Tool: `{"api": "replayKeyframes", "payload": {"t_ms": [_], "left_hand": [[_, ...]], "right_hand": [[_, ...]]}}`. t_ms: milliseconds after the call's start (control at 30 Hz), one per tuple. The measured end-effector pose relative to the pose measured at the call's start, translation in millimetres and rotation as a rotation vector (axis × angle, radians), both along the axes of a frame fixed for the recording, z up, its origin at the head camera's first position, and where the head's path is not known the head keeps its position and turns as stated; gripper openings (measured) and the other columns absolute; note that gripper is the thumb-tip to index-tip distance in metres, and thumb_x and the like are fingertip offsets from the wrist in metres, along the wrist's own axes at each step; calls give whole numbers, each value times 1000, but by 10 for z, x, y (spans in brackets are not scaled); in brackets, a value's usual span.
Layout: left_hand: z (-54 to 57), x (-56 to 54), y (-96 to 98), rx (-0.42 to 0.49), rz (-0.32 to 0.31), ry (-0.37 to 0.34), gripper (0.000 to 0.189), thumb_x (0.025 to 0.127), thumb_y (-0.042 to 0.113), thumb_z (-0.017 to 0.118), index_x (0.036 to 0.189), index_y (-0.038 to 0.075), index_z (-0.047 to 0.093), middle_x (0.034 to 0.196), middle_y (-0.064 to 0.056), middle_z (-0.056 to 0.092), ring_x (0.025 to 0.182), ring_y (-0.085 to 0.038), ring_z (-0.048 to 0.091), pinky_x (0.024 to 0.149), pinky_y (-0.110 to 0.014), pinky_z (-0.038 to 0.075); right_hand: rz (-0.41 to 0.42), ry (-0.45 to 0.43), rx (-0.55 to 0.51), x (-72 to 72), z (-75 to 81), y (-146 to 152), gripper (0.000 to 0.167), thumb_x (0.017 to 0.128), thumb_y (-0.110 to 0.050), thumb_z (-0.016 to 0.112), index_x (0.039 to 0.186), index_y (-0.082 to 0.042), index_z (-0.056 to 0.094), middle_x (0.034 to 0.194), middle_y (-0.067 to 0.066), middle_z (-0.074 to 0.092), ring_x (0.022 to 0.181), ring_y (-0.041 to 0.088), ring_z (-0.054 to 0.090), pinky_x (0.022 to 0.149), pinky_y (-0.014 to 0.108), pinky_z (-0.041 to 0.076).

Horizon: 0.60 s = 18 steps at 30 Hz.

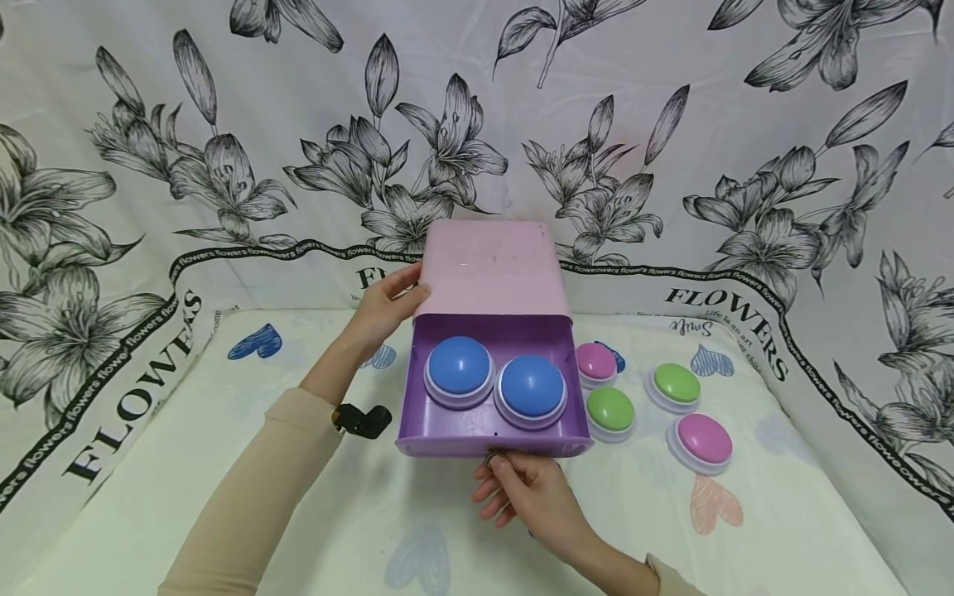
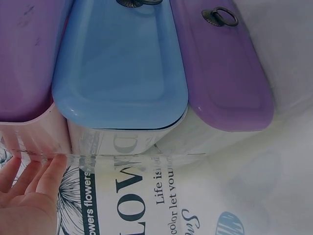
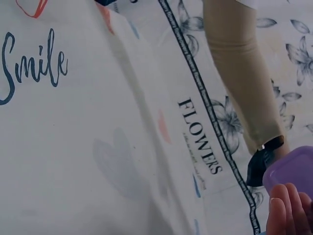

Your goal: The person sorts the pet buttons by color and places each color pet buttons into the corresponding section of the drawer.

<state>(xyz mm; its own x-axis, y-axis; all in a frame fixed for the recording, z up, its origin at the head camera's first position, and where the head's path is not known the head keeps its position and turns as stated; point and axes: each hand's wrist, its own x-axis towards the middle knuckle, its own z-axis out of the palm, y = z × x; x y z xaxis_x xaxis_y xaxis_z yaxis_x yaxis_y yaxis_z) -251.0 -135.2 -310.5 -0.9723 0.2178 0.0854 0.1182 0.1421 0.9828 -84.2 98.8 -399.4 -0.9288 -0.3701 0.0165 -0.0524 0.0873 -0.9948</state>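
A pink drawer cabinet (image 1: 492, 265) stands with its purple top drawer (image 1: 488, 448) pulled out. Two blue dome-shaped push buttons (image 1: 459, 365) on white bases sit side by side inside. My left hand (image 1: 387, 302) rests against the cabinet's left side, its fingers (image 2: 51, 178) extended along the casing in the left wrist view. At the drawer's front, my right hand (image 1: 538, 497) pinches the small dark ring pull (image 1: 493, 454) between thumb and finger. Below, a blue drawer front (image 2: 120, 68) and another purple drawer front (image 2: 227, 68) are closed.
Right of the cabinet, on the white heart-print cloth (image 1: 350, 530), lie pink push buttons (image 1: 705, 439) and green push buttons (image 1: 676, 383). One green button (image 1: 611, 409) is close beside the drawer. A flower-print cloth (image 1: 335, 108) hangs behind.
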Motion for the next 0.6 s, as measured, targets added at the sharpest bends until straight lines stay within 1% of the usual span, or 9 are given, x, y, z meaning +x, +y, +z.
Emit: {"api": "replayKeyframes", "payload": {"t_ms": [200, 433, 600], "left_hand": [[0, 0, -3, -1, 7, 5, 58, 93, 21, 54, 144, 6, 30, 148, -12, 30, 133, -29, 33, 106, -40, 37], [4, 8, 3, -14, 4, 7, 59, 93, 21, 53, 144, 7, 29, 149, -11, 29, 134, -28, 33, 106, -40, 36], [-4, -3, 5, 6, 6, 9, 58, 93, 20, 54, 144, 6, 30, 148, -12, 30, 133, -29, 34, 106, -40, 37]], "right_hand": [[-14, -3, -9, -53, 64, 1, 40, 97, -31, 45, 95, 5, 62, 80, 20, 68, 62, 18, 67, 53, 39, 57], [-51, -19, 6, -159, 93, -27, 40, 96, -36, 47, 95, 1, 64, 80, 16, 69, 62, 20, 67, 54, 38, 57], [-54, -19, 16, -205, 85, -51, 41, 95, -38, 48, 95, 0, 65, 79, 14, 69, 61, 20, 67, 54, 37, 57]]}}
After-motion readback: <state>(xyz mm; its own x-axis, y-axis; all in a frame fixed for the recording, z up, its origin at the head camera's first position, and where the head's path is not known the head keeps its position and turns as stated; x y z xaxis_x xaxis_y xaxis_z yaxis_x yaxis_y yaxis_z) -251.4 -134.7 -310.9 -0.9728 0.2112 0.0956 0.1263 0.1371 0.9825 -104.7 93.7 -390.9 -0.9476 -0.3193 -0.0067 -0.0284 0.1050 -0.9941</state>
